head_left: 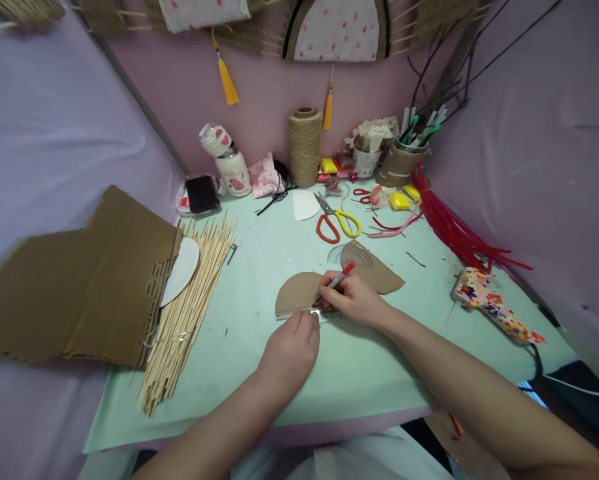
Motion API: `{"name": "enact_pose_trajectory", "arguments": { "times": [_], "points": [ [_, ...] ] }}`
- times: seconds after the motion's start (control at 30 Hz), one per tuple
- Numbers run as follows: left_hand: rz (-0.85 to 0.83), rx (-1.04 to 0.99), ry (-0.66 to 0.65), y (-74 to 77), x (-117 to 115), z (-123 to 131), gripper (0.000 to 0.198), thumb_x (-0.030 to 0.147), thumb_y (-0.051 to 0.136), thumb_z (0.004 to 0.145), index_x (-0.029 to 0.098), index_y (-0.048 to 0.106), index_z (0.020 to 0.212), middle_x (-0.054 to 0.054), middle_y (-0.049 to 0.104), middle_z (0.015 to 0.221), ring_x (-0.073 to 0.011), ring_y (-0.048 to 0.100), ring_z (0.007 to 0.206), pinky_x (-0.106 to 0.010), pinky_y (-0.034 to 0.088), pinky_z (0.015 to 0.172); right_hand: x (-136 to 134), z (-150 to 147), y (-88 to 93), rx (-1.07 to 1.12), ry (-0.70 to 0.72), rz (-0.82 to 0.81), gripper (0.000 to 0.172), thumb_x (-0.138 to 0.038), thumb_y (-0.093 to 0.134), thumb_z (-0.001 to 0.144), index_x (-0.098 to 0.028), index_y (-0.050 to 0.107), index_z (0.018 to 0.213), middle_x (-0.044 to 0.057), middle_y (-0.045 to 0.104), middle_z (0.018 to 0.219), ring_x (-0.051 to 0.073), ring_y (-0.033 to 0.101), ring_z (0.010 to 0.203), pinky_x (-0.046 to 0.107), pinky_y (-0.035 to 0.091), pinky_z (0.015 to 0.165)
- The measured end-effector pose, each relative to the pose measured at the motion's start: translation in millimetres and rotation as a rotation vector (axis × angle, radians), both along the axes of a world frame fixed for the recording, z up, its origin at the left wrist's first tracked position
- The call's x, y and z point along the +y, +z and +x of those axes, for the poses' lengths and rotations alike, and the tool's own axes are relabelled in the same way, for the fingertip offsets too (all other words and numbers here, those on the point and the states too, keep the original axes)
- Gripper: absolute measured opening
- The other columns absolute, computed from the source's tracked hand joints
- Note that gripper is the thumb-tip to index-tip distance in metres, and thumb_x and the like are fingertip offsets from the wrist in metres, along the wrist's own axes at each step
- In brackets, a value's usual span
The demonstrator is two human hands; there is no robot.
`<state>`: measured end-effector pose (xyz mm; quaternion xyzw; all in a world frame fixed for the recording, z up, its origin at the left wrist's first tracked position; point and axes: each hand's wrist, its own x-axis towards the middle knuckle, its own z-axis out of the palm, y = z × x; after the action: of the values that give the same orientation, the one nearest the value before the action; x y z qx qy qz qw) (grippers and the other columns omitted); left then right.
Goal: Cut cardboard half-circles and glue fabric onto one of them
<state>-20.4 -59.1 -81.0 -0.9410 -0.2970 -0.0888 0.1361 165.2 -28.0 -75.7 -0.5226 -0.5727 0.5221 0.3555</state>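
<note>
My right hand [352,293] is closed round a pen [337,280] with a pale barrel and a red end. The pen's lower end meets a half-round piece of brown cardboard [297,290], close to its straight edge. Along that edge lies a clear ruler [292,315], pressed down by the bunched fingertips of my left hand [292,343]. Part of the ruler and the cardboard's right side are hidden by my hands. Behind my right hand, a clear protractor [335,254] partly overlaps a second cut piece of cardboard [379,273].
Scissors [337,217] with red and yellow handles lie beyond the cardboard. Bamboo sticks [184,327] and a large cardboard sheet [79,287] are at left. A flowered glue gun [497,307] and red pipe cleaners [449,223] lie at right. Twine [305,147] stands at the back.
</note>
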Motion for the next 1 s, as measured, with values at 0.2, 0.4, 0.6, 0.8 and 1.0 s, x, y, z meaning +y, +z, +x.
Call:
{"name": "enact_pose_trajectory", "arguments": {
  "times": [0.2,0.4,0.6,0.8,1.0],
  "points": [
    [-0.055,0.013,-0.001,-1.4,0.4,-1.0,0.032,0.003,0.037,0.089,0.005,0.056,0.114,-0.012,0.064,0.094,-0.0183,0.061,0.081,-0.028,0.053,0.067,0.9,0.8,-1.8,-0.049,0.002,0.023,0.017,-0.029,0.053,0.084,-0.019,0.055,0.071,0.000,0.062,0.068,0.015,0.063,0.064,0.024,0.050,0.059],
    [-0.046,-0.002,-0.010,-1.2,0.5,-1.2,0.030,0.002,0.039,0.088,0.003,0.057,0.113,-0.013,0.064,0.092,-0.0188,0.060,0.080,-0.028,0.052,0.066,1.2,-0.1,-2.2,-0.034,-0.004,0.017,0.018,-0.030,0.055,0.083,-0.019,0.055,0.069,0.000,0.062,0.068,0.015,0.063,0.065,0.024,0.050,0.059],
    [-0.034,-0.012,-0.007,-1.4,0.5,-1.0,0.030,0.002,0.040,0.088,0.003,0.057,0.112,-0.012,0.064,0.091,-0.0188,0.060,0.079,-0.028,0.052,0.066,1.5,-0.2,0.6,-0.077,0.003,0.036,0.018,-0.030,0.053,0.084,-0.019,0.056,0.070,0.001,0.064,0.067,0.014,0.061,0.061,0.023,0.046,0.056],
    [-0.051,0.004,0.001,-1.7,0.4,-1.1,0.032,0.003,0.036,0.089,0.004,0.056,0.114,-0.012,0.064,0.092,-0.0185,0.060,0.078,-0.029,0.052,0.064,1.4,0.0,2.3,-0.094,0.015,0.044,0.021,-0.029,0.053,0.084,-0.019,0.055,0.066,0.001,0.066,0.069,0.014,0.062,0.062,0.024,0.047,0.057],
    [-0.082,0.023,0.009,-2.1,0.2,-1.5,0.035,0.003,0.033,0.090,0.006,0.056,0.115,-0.013,0.064,0.095,-0.0183,0.060,0.081,-0.028,0.053,0.066,0.5,-0.3,-0.2,-0.070,0.006,0.025,0.017,-0.029,0.054,0.083,-0.019,0.056,0.070,0.001,0.066,0.070,0.015,0.065,0.065,0.023,0.048,0.058]
  ]
}}
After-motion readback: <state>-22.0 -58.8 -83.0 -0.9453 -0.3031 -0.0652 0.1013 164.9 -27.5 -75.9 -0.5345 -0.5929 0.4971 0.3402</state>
